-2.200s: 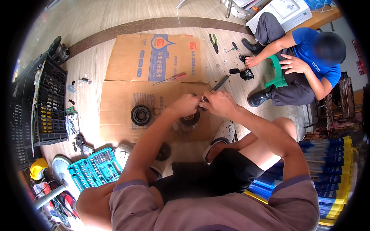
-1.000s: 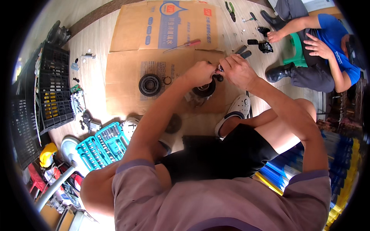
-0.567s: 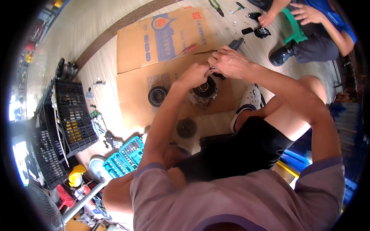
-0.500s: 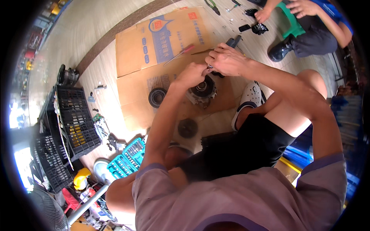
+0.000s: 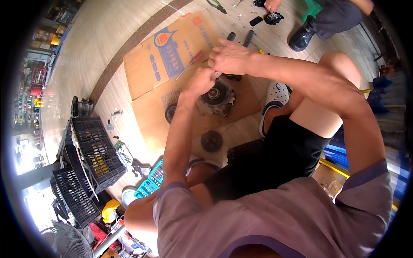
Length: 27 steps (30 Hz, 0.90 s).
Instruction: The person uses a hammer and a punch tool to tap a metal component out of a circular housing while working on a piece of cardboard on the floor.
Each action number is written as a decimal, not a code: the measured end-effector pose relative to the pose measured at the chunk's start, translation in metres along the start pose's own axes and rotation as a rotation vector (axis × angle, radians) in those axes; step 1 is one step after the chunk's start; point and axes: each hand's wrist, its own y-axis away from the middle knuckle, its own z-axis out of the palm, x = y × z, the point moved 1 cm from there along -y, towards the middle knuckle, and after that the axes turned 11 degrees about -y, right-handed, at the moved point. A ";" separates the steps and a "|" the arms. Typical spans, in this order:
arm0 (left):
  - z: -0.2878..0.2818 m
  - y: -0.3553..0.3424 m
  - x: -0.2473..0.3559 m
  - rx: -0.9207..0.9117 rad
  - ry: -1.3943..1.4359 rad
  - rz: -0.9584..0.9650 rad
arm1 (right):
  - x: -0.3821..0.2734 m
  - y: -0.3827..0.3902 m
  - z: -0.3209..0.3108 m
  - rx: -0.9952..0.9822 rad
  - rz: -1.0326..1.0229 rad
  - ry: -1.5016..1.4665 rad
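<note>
My left hand (image 5: 200, 81) and my right hand (image 5: 232, 58) meet over a sheet of cardboard (image 5: 148, 122), fingers closed together. A small metallic bit (image 5: 218, 75) shows between them; most of what they hold is hidden. Beyond my right hand, two dark grey handles (image 5: 248, 38) stick out, spread apart; whether I grip them cannot be made out. Just below my hands sits a metal machine part with a round black centre (image 5: 215, 95). A black ring (image 5: 170, 113) lies left of it, partly behind my left forearm. Nearer me is a dark round disc (image 5: 211, 141).
A red-handled screwdriver (image 5: 191, 63) lies on the cardboard. Green-handled pliers (image 5: 217, 6) are on the floor beyond. At left stand black plastic crates (image 5: 97, 150) and a teal socket set (image 5: 150, 180). Another person's hand (image 5: 272, 5) touches black parts (image 5: 273, 18) at the far right.
The view has shifted, so the scene sits differently. My hands stay together over the machine part. The two grey handles now appear farther apart. The other person's second hand is out of view.
</note>
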 end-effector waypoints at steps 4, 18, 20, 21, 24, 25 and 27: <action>-0.003 0.004 0.006 0.097 0.059 0.031 | -0.005 0.003 -0.013 0.043 0.065 -0.028; 0.010 -0.019 0.032 -0.207 0.055 0.225 | -0.005 0.054 0.003 -0.333 0.334 -0.290; 0.015 -0.019 0.029 -0.161 0.089 0.250 | -0.004 0.054 0.004 -0.344 0.345 -0.302; 0.015 -0.020 0.030 -0.170 0.093 0.238 | -0.002 0.054 0.005 -0.343 0.354 -0.312; 0.015 -0.022 0.031 -0.181 0.084 0.213 | -0.001 0.053 0.001 -0.358 0.377 -0.336; 0.015 -0.021 0.031 -0.178 0.064 0.215 | -0.002 0.052 0.000 -0.367 0.383 -0.343; 0.013 -0.020 0.030 -0.168 0.041 0.217 | -0.004 0.050 -0.005 -0.391 0.399 -0.351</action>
